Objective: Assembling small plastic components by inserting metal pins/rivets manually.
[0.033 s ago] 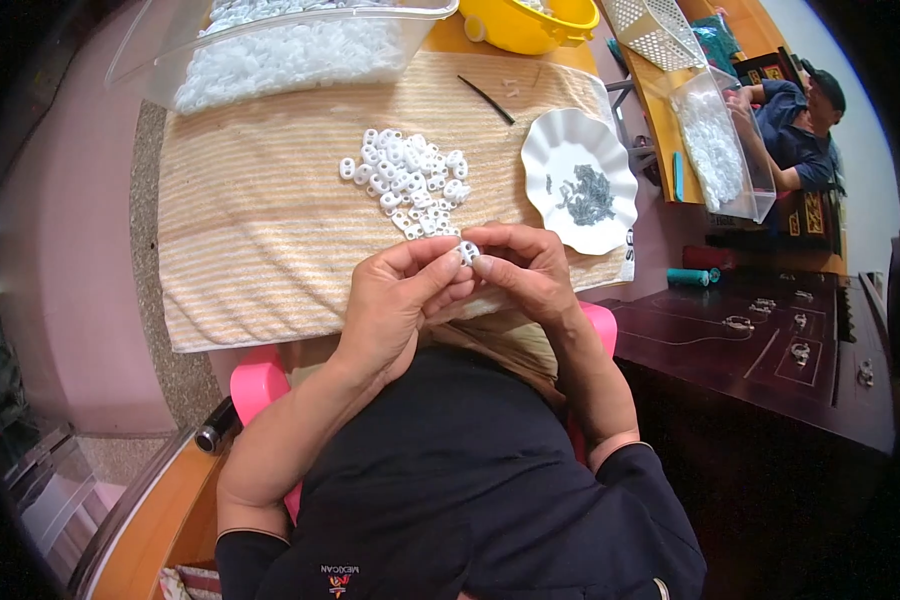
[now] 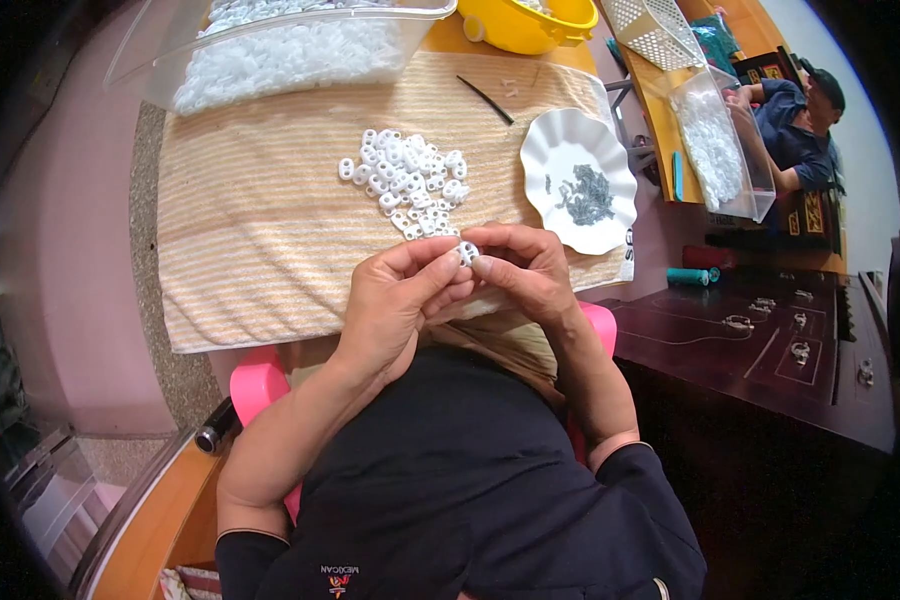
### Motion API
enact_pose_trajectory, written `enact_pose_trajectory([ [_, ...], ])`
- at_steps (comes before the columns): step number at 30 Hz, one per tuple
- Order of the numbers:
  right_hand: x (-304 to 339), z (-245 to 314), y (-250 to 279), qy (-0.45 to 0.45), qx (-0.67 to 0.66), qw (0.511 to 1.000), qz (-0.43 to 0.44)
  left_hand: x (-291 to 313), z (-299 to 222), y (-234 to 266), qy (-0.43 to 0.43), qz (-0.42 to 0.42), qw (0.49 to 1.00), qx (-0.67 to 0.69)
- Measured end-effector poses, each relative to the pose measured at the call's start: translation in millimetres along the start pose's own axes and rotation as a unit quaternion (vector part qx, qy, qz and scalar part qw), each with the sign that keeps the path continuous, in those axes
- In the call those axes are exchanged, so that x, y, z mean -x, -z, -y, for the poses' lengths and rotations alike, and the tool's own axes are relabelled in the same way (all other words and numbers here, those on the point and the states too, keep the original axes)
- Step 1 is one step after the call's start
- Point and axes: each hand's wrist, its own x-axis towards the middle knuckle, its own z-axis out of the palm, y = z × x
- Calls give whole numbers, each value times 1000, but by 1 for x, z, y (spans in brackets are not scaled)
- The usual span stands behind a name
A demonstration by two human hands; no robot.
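On the towel (image 2: 240, 220), parts (image 2: 398, 160) lie left of the plate (image 2: 543, 150); at the far side, a bin (image 2: 435, 14) stands left of a bowl (image 2: 520, 37).

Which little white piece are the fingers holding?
The white piece pinched between left hand and right hand; the piled pieces lie on the striped towel.

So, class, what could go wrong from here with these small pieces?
The small white piece pinched between the left hand and right hand could slip. The loose white pile beyond might scatter if knocked. The plate of grey bits, near the striped cloth's right edge, could spill if bumped.
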Motion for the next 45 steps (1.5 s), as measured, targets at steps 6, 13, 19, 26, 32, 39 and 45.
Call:
enact_pose_trajectory([
  [6, 1, -1, 0, 5, -14, 1000, -7, 1, 0, 0, 13, 3, 1000, 23],
  [13, 2, 4, -3, 1, -54, 999, 0, 0, 1, 1, 24, 18, 999, 35],
  [19, 2, 1, -1, 3, -59, 998, 2, -1, 2, 2, 32, 13, 998, 44],
  [26, 2, -2, 1, 11, -99, 995, 24, -1, 1, 2, 44, 1, 998, 33],
  [32, 2, 1, -2, 40, -110, 992, 38, -1, 1, 2, 52, 13, 998, 11],
  [39, 2, 6, -5, 9, -122, 992, 28, -2, 3, 4, 43, 18, 999, 14],
  [45, 1, 5, -5, 11, -91, 995, 26, -4, -1, 1, 49, 37, 998, 19],
])
